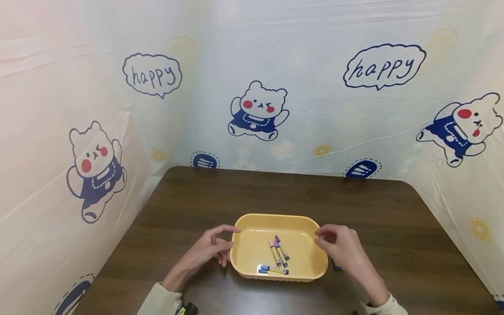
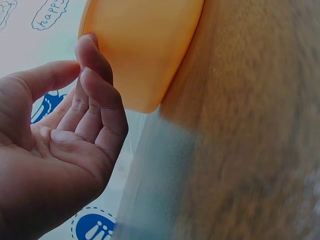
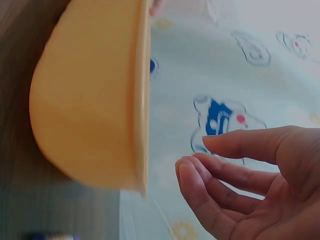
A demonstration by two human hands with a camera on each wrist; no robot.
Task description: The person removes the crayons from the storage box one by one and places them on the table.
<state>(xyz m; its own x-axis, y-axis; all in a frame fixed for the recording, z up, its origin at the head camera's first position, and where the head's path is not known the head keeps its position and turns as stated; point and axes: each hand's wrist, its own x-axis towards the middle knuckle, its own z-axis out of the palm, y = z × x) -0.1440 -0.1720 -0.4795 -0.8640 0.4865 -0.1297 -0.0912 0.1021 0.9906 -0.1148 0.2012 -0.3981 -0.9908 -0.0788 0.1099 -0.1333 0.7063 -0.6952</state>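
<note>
A yellow plastic basin (image 1: 244, 264) rests on the table between the two hands. Inside lie three pink and purple crayons (image 1: 280, 251) in a loose bunch, with two blue crayons (image 1: 274, 270) along the near side. My left hand (image 1: 210, 245) is at the left rim, its index fingertip reaching over the edge and the thumb close beside the rim. In the left wrist view its bent fingers overlap the basin's outer wall (image 2: 140, 75). At the right rim is my right hand (image 1: 341, 245); the right wrist view shows its fingers loosely bent, holding nothing, apart from the basin (image 3: 90, 100).
A small dark blue object (image 1: 337, 265) lies on the table beside the basin, partly hidden by my right hand. The brown wooden table (image 1: 189, 197) ends at a pale curtain (image 1: 315, 127) printed with bears, which hangs around its back and sides.
</note>
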